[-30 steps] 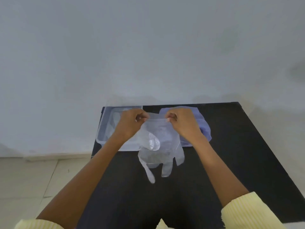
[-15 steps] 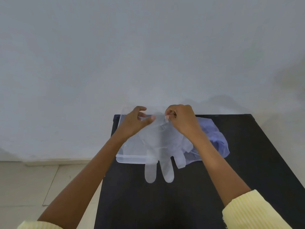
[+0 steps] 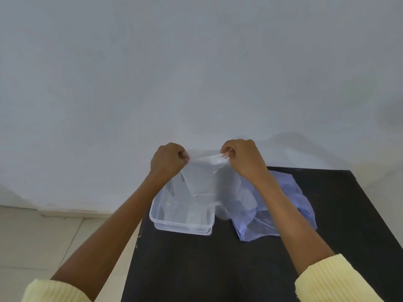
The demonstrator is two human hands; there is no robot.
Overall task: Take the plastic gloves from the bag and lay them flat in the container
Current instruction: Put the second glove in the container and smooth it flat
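Observation:
A clear plastic glove (image 3: 205, 177) hangs stretched between my two hands, its cuff pinched at both corners. My left hand (image 3: 168, 159) grips the left corner and my right hand (image 3: 242, 156) grips the right corner. The glove's lower part droops into the clear rectangular container (image 3: 181, 225) below, which sits at the table's far left and holds more clear plastic. The pale blue plastic bag (image 3: 290, 205) lies crumpled on the table just right of the container, partly behind my right forearm.
The black table (image 3: 218, 269) runs toward me, its left edge close to the container. A plain white wall stands right behind it. Pale floor tiles (image 3: 43, 247) show on the left.
Both hands have lifted the glove and carried it over the container. Its fingers, which hung over the table in front of the container, now drop inside it. The camera view has shifted.

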